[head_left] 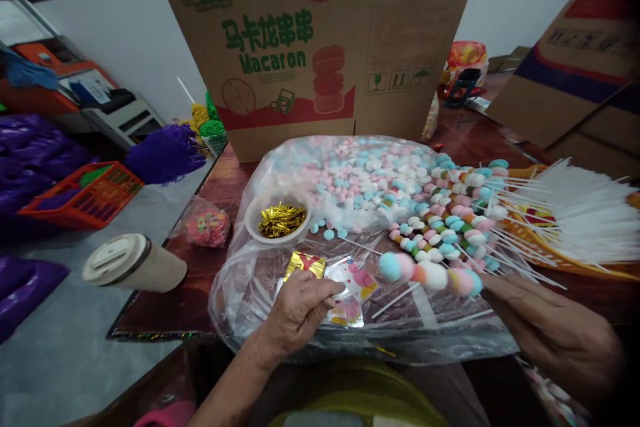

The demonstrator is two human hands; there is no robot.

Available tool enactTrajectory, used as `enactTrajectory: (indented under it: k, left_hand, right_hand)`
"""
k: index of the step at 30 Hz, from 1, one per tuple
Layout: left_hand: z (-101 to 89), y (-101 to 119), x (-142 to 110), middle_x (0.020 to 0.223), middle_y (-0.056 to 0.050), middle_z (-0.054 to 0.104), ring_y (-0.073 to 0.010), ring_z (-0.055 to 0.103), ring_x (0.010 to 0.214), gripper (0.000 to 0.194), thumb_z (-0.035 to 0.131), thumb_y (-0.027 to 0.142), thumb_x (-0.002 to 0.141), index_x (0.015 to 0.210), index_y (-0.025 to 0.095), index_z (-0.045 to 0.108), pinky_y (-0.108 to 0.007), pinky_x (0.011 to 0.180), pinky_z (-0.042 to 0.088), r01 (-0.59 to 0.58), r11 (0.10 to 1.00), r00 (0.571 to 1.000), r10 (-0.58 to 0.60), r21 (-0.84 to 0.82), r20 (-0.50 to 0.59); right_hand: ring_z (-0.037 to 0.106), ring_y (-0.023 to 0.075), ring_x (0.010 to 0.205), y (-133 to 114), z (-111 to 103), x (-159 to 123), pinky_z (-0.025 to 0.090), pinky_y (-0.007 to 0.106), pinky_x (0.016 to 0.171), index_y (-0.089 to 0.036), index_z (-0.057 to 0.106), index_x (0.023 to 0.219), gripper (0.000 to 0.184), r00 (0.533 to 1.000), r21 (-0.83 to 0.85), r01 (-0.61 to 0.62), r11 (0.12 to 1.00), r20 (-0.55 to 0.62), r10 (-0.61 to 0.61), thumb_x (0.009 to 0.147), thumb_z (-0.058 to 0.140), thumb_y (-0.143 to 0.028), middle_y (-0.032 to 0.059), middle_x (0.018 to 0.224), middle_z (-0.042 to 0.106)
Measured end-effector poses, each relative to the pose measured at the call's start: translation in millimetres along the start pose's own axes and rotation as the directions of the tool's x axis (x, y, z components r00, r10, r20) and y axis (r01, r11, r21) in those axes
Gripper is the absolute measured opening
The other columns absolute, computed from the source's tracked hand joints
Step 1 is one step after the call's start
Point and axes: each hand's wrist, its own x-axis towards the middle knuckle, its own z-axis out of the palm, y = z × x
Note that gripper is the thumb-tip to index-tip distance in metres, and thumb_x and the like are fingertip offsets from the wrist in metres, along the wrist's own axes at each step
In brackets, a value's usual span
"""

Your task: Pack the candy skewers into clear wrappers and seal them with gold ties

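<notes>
My left hand (pixel 301 310) rests low on a clear plastic sheet (pixel 240 280), its fingers pinched on a small printed cellophane bag (pixel 357 280). My right hand (pixel 555 330) is closed on the stick end of a candy skewer (pixel 430 273) that carries blue, pink, orange and white puffs. The skewer lies level, its tip pointing left toward the bag. Behind it lies a heap of finished skewers (pixel 450 213) and a pile of loose pastel candies (pixel 360 177).
A white bowl of gold twist ties (pixel 281 219) sits left of the candies. A lidded paper cup (pixel 133 263) lies on its side at the table's left edge. A big Macaron carton (pixel 310 40) stands behind. White sticks (pixel 575 213) fill an orange tray at right.
</notes>
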Motion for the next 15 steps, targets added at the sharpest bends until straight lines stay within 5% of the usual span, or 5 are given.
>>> enactTrajectory:
  k: [6,15]
  left_hand:
    - [-6.1,0,2,0.093,-0.005,0.068,-0.0135,0.059,0.078,0.023,0.044,0.020,0.088,0.107,0.018,0.056,-0.030,0.077,0.037,-0.045,0.999,0.999,0.044,0.016,0.019]
    - [-7.5,0,6,0.095,-0.006,0.067,-0.0138,0.060,0.082,0.025,0.043,0.019,0.088,0.110,0.019,0.054,-0.029,0.077,0.038,-0.045,0.999,0.999,0.044,0.029,0.026]
  right_hand:
    - [0.060,0.0202,0.085,0,-11,-5,0.047,0.032,0.070,-0.032,0.030,0.138,0.057,0.984,-0.070,0.124,0.990,0.134,-0.114,0.085,0.038,-0.011,0.0076,0.100,0.062]
    - [0.060,0.0204,0.083,-1,-13,-12,0.048,0.032,0.070,-0.031,0.027,0.140,0.060,0.988,-0.060,0.117,0.991,0.112,-0.110,0.084,0.041,-0.013,0.0083,0.096,0.062]
